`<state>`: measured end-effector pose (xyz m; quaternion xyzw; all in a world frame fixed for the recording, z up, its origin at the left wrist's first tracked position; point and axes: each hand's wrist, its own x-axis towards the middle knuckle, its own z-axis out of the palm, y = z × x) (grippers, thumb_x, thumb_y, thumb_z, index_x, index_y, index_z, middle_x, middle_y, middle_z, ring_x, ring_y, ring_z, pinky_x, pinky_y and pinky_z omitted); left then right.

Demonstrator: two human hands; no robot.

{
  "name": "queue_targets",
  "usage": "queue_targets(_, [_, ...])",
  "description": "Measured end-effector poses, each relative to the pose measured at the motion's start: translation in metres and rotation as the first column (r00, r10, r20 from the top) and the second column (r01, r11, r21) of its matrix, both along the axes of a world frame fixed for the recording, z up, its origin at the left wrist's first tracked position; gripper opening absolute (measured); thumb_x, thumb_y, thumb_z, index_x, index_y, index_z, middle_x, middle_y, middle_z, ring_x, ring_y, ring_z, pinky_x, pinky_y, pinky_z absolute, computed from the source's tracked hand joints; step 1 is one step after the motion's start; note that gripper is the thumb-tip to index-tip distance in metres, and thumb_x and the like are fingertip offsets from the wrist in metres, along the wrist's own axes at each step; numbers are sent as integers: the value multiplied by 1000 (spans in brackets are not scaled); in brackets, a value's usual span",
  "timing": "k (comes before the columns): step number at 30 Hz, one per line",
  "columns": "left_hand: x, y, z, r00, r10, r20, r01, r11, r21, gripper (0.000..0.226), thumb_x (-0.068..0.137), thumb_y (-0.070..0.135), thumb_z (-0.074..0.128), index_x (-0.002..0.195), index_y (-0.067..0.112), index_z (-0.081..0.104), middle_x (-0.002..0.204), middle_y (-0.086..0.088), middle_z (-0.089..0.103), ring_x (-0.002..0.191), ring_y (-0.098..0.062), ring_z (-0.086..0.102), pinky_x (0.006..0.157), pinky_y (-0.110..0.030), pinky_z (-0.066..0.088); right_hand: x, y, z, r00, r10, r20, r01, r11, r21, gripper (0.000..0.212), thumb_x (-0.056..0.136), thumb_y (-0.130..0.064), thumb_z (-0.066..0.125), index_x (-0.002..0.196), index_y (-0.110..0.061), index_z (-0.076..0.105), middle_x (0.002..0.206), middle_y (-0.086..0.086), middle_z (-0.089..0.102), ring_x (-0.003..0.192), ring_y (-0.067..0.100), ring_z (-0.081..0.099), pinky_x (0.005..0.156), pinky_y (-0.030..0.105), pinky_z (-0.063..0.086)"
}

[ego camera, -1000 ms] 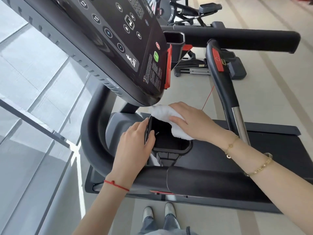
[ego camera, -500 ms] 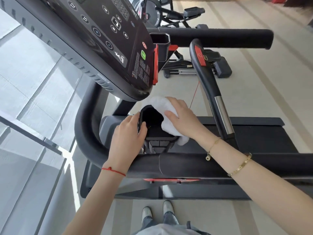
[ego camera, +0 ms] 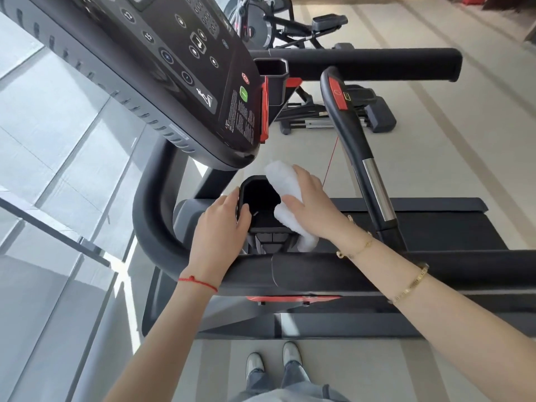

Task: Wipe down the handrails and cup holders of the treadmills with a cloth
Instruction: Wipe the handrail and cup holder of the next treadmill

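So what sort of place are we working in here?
Most likely a gym floor: a treadmill console with a cup holder, another exercise machine behind, and large windows alongside.

Single head view, looking steeply down, close above both hands — treadmill [ego camera: 290, 274] beneath them, floor [ego camera: 435, 158] beyond.
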<state>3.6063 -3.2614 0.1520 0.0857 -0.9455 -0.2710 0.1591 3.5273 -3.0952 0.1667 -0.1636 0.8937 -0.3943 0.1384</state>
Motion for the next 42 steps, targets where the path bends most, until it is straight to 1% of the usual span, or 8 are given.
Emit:
queue_targets(6, [1,1,0,1000,20,-6,-20,999,27,44,99,24,51,140,8,50,101,-12,64,95,-30,61,82,-42,50,11,10,-10,999,37,-11,-37,999,-2,66,103,-31,40,155,-25,0,162,-4,-6,146,18,16,106,24,16])
queue_targets(8, [1,1,1,1000,16,-16,-16,1000,25,44,99,23,52,139,8,51,98,-10,64,93,-28,61,80,-42,51,-13,6,-3,992,113,-58,-109,992,62,60,102,-28,42,154,-21,12,161,0,6,144,21,23,110,29,22])
queue_targets(12, [2,2,2,1000,18,-25,-18,1000,19,42,98,24,52,138,10,53,97,-7,65,86,-25,62,76,-41,52,-57,-12,10,923,352,-155,-307,917,255,44,101,-36,44,142,-25,38,141,-3,43,119,21,51,87,33,36])
queue_targets(17, [2,1,3,1000,15,-11,-15,1000,9,36,97,26,50,131,16,57,90,-5,64,77,-26,60,69,-45,51,-76,-30,14,826,541,-159,-473,819,325,40,100,-43,44,136,-26,45,131,-5,55,111,19,55,92,40,44])
queue_targets(23, [4,0,2,999,53,-1,-53,999,-12,40,98,31,48,136,23,54,99,5,66,86,-17,61,67,-26,41,-68,7,1,884,450,-131,-418,883,214,42,99,-41,45,140,-33,38,136,-10,48,113,16,53,92,38,42])
queue_targets(32, [4,2,4,998,65,23,-65,998,11,34,97,27,52,128,14,59,96,-4,66,85,-25,62,74,-43,52,-74,-35,9,793,574,-205,-482,797,364,37,100,-43,42,135,-29,44,131,-8,54,110,19,55,88,40,44])
queue_targets(37, [5,1,5,998,53,39,-54,998,41,43,98,31,49,139,21,53,103,3,66,92,-19,62,80,-39,52,-66,-2,-2,905,390,-168,-358,914,193,34,99,-40,46,131,-29,45,118,-11,54,105,18,54,79,31,35])
queue_targets(42, [7,0,6,998,45,40,-47,997,53,42,98,32,49,138,21,54,107,4,66,97,-18,62,82,-37,52,-43,20,-2,954,286,-90,-285,958,27,41,100,-31,45,140,-31,37,135,-14,44,116,10,49,88,21,35])
